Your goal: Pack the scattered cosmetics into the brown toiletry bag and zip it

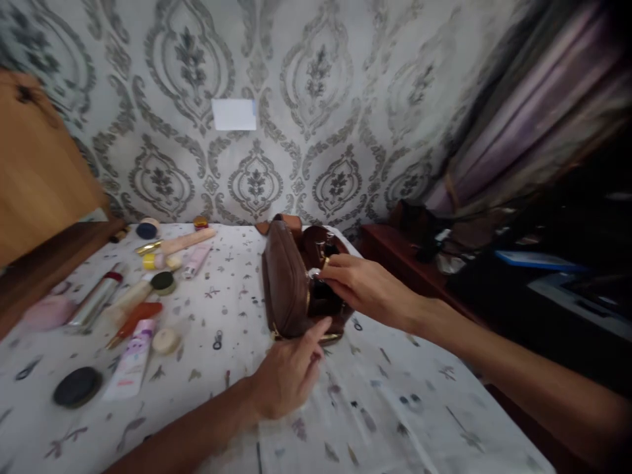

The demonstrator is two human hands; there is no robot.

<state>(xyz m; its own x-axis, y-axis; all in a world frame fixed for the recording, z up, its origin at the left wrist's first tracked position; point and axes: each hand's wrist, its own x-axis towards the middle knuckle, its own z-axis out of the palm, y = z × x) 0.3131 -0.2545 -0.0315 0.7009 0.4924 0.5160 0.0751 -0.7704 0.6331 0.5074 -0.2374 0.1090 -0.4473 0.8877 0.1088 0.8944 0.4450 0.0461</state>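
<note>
Open cloth in front, clutter at left

Bare tablecloth (395,408) lies free before the brown pouch (289,283); tubes and jars (143,296) crowd the left side.

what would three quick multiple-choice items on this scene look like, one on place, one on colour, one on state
1. Where do the cosmetics lie? A right of the pouch B left of the pouch C inside a drawer
2. What colour is the pouch? A brown B green C white
3. How is the pouch? A zipped shut B open C folded flat

B: the cosmetics lie left of the pouch on the tablecloth.
A: its side is brown.
B: the right hand reaches into its open top, and the left hand touches its base.
</note>
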